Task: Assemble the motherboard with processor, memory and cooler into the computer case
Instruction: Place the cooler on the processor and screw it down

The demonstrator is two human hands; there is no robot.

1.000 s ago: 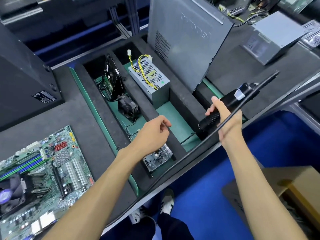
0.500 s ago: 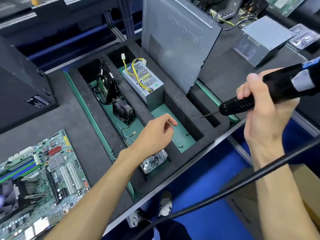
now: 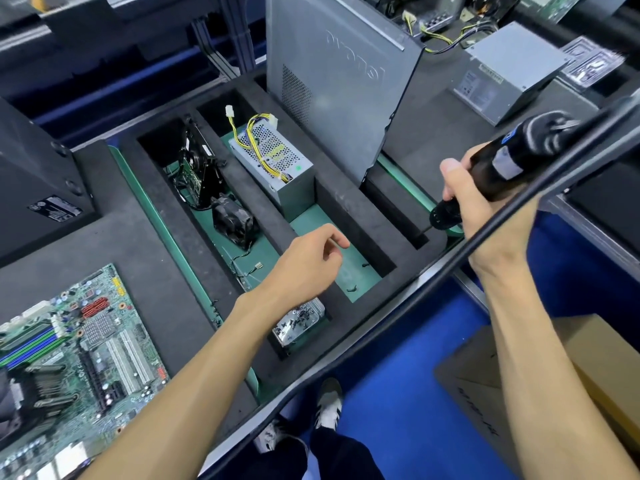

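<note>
Two hands in my head view, both over the black foam tray (image 3: pixel 166 237), which I'll use as the reference for everything. Right hand (image 3: pixel 485 216) is wrapped around a black electric screwdriver (image 3: pixel 498 171), fingers curled tight on the barrel and thumb up along it, bit pointing down toward the narrow slot at the tray's right end; I can't tell if the tip touches the foam. Its black cable (image 3: pixel 433 282) runs diagonally along the tray's near edge. Left hand (image 3: pixel 304 268) hovers over the middle of the tray with fingers loosely curled and holding nothing, just above a small clear box of screws (image 3: pixel 299 322) sitting in a pocket at the tray's near side. Motherboard (image 3: pixel 69 351), with the cooler and memory sticks already on it, lies flat on the foam surface left of the tray, well apart from both hands. Inside the tray's compartments: a hard drive in its bracket (image 3: pixel 199 168) and a small black fan (image 3: pixel 233 220) in the left channel, a silver power supply (image 3: pixel 273 161) with yellow wires in the middle one. Grey case side panel (image 3: pixel 332 81) stands upright at the tray's far right. Dark computer case (image 3: pixel 31 188) sits off the tray's far left.
</note>
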